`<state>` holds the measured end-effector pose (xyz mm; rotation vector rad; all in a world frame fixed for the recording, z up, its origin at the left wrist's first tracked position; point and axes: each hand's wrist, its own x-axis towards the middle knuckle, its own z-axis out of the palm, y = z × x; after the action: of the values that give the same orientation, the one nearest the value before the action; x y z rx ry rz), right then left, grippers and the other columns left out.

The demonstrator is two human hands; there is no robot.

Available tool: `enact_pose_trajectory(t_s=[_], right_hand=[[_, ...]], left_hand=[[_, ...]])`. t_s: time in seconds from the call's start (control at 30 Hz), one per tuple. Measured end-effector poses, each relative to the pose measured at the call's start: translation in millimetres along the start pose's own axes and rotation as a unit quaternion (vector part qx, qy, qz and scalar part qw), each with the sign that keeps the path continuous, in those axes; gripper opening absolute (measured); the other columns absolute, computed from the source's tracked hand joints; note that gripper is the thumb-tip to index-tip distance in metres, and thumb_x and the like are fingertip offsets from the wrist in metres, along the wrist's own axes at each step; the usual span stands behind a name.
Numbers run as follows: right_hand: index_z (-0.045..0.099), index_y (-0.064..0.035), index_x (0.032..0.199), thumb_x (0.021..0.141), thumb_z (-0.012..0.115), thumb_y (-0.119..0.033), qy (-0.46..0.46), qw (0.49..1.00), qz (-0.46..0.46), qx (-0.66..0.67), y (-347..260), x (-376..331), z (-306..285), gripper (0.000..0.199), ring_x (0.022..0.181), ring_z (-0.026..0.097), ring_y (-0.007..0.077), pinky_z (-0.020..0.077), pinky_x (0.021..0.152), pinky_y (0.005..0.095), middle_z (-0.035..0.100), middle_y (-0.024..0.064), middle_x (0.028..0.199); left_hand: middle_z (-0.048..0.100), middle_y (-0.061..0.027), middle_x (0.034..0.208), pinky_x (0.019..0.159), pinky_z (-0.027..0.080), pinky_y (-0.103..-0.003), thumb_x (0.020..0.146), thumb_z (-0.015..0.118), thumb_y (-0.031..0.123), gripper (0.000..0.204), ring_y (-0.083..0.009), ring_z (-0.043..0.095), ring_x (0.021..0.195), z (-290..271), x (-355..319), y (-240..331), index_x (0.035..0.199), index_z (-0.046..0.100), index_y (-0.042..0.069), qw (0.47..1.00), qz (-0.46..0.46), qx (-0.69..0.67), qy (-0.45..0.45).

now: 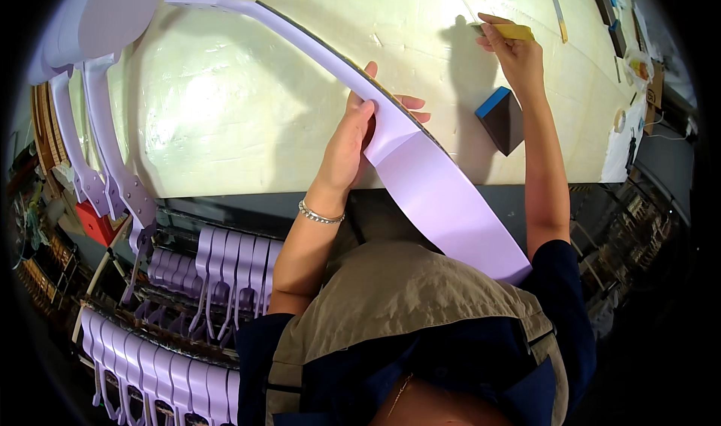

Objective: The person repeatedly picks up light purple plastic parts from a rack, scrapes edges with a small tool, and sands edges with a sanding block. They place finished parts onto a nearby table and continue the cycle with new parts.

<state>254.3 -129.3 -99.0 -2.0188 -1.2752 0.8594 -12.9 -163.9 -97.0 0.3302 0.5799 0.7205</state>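
Note:
My left hand (359, 129) grips a long curved lilac panel (420, 167) near its middle. The panel arcs from the far left of the pale table (225, 111) down to my apron at the lower right. My right hand (511, 47) is stretched out over the table and pinches a small yellow pad (517, 31) between its fingers. A block with a blue top and dark sides (499, 118) stands on the table just below that hand.
Racks of several lilac curved parts (218, 272) stand to my lower left, with more lilac pieces (105, 148) leaning at the table's left edge. Small tools and a yellow-blue strip (560, 17) lie at the far right of the table.

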Motion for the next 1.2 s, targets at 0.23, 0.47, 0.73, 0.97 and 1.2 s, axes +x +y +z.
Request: enact_pose_trajectory(t_s=[0.23, 0.47, 0.73, 0.97, 1.2], right_hand=[[0.065, 0.0062, 0.094, 0.085, 0.062, -0.009, -0.133, 0.979, -0.066, 0.143, -52, 0, 14, 0.018, 0.082, 0.066, 0.0168, 0.0534, 0.071, 0.0257, 0.067, 0.0082, 0.087], [0.065, 0.0038, 0.087, 0.079, 0.066, 0.000, -0.290, 0.935, -0.156, 0.132, -123, 17, 61, 0.008, 0.081, 0.064, 0.0157, 0.0514, 0.071, 0.0248, 0.065, 0.0075, 0.083], [0.070, -0.0049, 0.082, 0.077, 0.070, -0.010, -0.271, 0.917, -0.279, 0.093, -146, 44, 100, 0.007, 0.071, 0.059, 0.0108, 0.0470, 0.068, 0.0240, 0.066, 0.0011, 0.079], [0.070, -0.0028, 0.085, 0.077, 0.069, -0.005, -0.307, 0.912, -0.248, 0.114, -165, 66, 127, 0.008, 0.075, 0.061, 0.0138, 0.0499, 0.070, 0.0267, 0.067, 0.0063, 0.080], [0.070, -0.0035, 0.085, 0.078, 0.068, -0.005, -0.325, 0.908, -0.245, 0.105, -164, 73, 133, 0.007, 0.075, 0.060, 0.0120, 0.0501, 0.071, 0.0246, 0.066, 0.0052, 0.081]], left_hand=[[0.056, -0.0154, 0.104, 0.082, 0.049, -0.036, 0.088, 0.055, 0.006, 0.078, -0.0267, 0.061, 0.095, 4, -1, -6, 0.142, -0.001, 0.006, 0.989, 0.044, 0.139, 0.029], [0.052, -0.0105, 0.102, 0.085, 0.047, -0.035, 0.087, 0.055, 0.007, 0.085, -0.0236, 0.060, 0.096, 3, 0, -3, 0.137, -0.012, -0.006, 0.989, 0.055, 0.137, -0.015], [0.051, -0.0096, 0.099, 0.082, 0.048, -0.037, 0.084, 0.055, 0.003, 0.085, -0.0230, 0.060, 0.092, -4, 3, -11, 0.139, -0.010, -0.002, 0.983, 0.085, 0.163, -0.026], [0.052, -0.0098, 0.098, 0.084, 0.046, -0.037, 0.083, 0.055, 0.005, 0.086, -0.0218, 0.059, 0.091, -3, 1, -8, 0.139, -0.010, -0.002, 0.985, 0.084, 0.148, -0.021], [0.054, -0.0086, 0.093, 0.091, 0.042, -0.037, 0.082, 0.057, 0.005, 0.081, -0.0194, 0.059, 0.090, -3, 3, -10, 0.137, -0.002, -0.004, 0.983, 0.100, 0.151, -0.017]])
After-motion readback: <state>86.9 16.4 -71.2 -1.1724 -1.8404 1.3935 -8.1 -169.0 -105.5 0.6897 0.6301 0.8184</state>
